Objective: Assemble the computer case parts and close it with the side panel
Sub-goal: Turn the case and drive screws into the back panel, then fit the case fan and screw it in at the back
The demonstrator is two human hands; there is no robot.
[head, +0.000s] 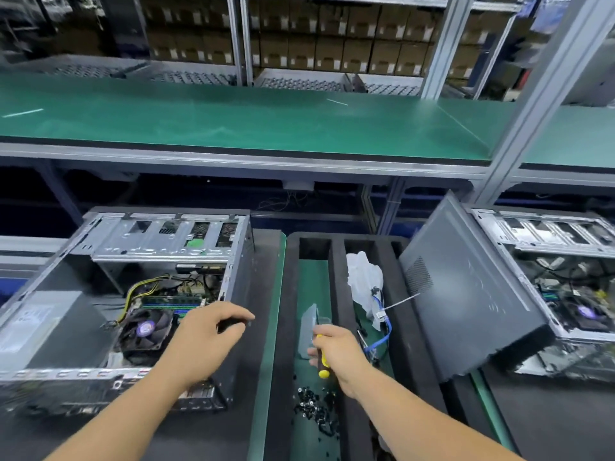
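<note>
An open computer case [109,294] lies on its side at the left, showing a fan, cables, memory sticks and a drive cage. My left hand [206,334] hovers over the case's right wall with fingers loosely curled, holding nothing I can see. My right hand [336,354] grips a yellow-and-black screwdriver [322,362] above the green channel of a black foam tray [283,327]. A pile of black screws [312,407] lies in that channel below my hand. A grey side panel [466,301] leans tilted at the right, against a second case.
A second open case [572,287] stands at the far right. The tray's right channel holds a white plastic bag [362,281] and a blue cable [386,324]. A small grey plastic piece [307,331] stands by my right hand. A green shelf [233,118] spans above.
</note>
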